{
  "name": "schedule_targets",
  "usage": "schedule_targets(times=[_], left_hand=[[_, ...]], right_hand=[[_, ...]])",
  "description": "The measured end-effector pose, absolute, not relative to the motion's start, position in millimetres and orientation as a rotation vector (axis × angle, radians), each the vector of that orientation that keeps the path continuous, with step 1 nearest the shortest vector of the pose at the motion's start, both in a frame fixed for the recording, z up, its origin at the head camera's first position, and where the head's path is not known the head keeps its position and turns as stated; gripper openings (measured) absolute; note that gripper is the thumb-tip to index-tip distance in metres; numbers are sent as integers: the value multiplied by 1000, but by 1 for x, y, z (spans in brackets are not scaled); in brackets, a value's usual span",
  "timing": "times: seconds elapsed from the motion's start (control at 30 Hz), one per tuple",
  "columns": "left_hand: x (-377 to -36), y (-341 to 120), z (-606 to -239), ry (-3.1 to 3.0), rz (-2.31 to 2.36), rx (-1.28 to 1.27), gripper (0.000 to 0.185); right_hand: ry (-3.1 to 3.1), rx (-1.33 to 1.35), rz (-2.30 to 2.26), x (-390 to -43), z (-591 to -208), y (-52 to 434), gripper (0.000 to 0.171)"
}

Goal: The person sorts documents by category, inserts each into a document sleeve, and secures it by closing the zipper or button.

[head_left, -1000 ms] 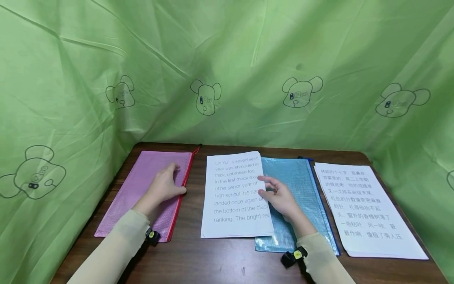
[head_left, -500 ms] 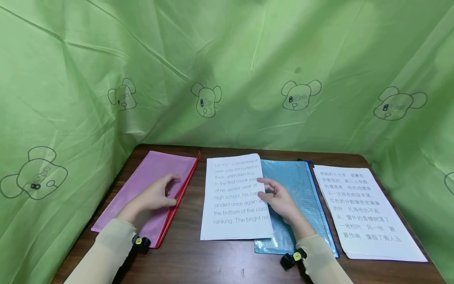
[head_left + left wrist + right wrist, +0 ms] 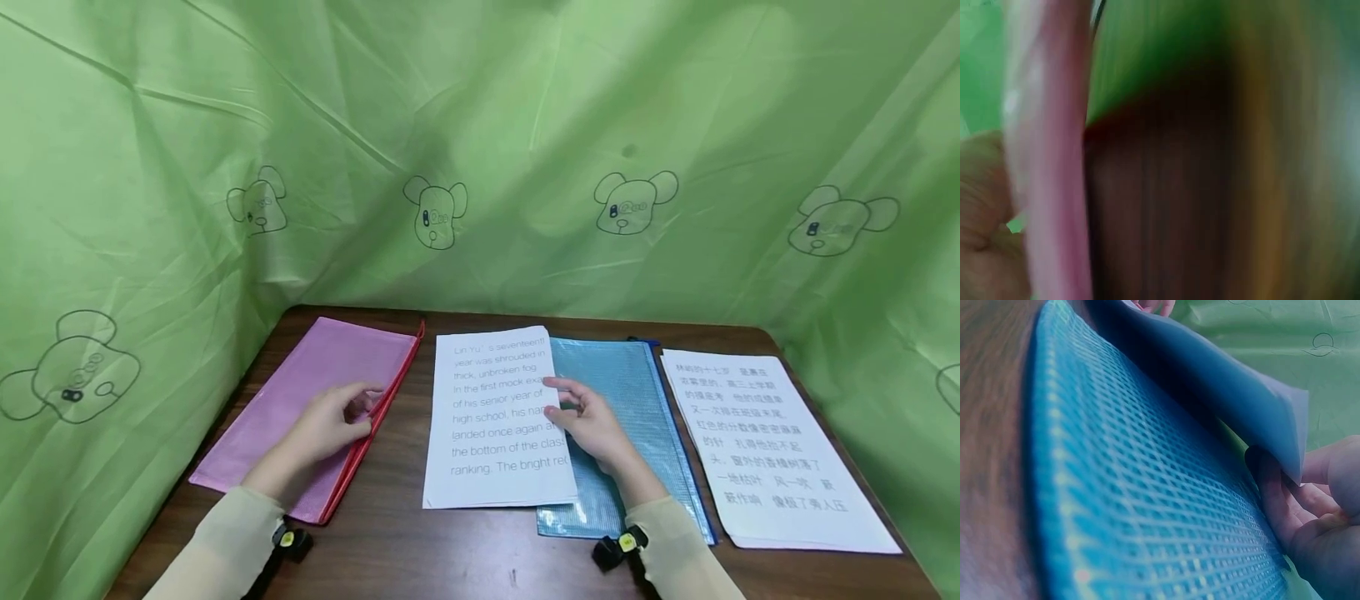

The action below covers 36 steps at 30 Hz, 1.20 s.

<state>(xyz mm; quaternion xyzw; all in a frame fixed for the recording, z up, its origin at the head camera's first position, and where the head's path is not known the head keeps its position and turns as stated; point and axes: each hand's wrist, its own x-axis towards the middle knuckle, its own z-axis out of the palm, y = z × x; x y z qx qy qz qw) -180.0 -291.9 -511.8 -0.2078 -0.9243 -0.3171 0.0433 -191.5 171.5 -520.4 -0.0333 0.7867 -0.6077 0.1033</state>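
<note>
Nearest the viewer, two pale sleeves reach over the dark wood-grain table [image 3: 465, 558]. The left hand [image 3: 330, 425] lies on the pink mesh pouch [image 3: 315, 392], fingers curled at its red zipper edge, pinching that edge, which stands slightly raised; the left wrist view is too blurred to confirm more than pink fabric beside skin. The right hand [image 3: 592, 421] pinches the right edge of the English-text sheet [image 3: 495, 417], thumb on top and fingers beneath, lifting that edge off the blue mesh pouch [image 3: 626, 392] it partly overlaps. From the right wrist, the sheet [image 3: 1229, 394] curves smooth and thin above the pouch's coarse woven grid [image 3: 1135, 506]. To the right, just beside the blue pouch, lies a flat stack of sheets printed in Chinese [image 3: 765, 450]. Behind everything hangs wrinkled green cloth [image 3: 525, 125] with outlined bear heads.
</note>
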Motion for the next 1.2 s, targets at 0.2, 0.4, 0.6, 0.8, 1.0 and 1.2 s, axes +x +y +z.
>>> schedule_targets(times=[0.2, 0.4, 0.6, 0.8, 1.0, 1.2], left_hand=[[-176, -283, -510, -2819, -893, -603, 59], [-173, -282, -506, -2812, -818, -648, 52], [-174, -278, -505, -2804, -802, -614, 48], [-177, -261, -497, -2775, -800, -476, 56], [-183, -238, -486, -2732, -792, -416, 51], [-183, -220, -477, -2667, -881, -310, 53]], right_hand=[[2326, -101, -1797, -191, -521, 171, 49], [2326, -96, -1796, -191, -520, 169, 49], [2315, -93, -1812, -190, -518, 168, 49], [2257, -114, -1857, -191, -515, 172, 49], [2122, -148, -1971, -193, -502, 184, 50], [2078, -184, -2005, -192, -482, 192, 51]])
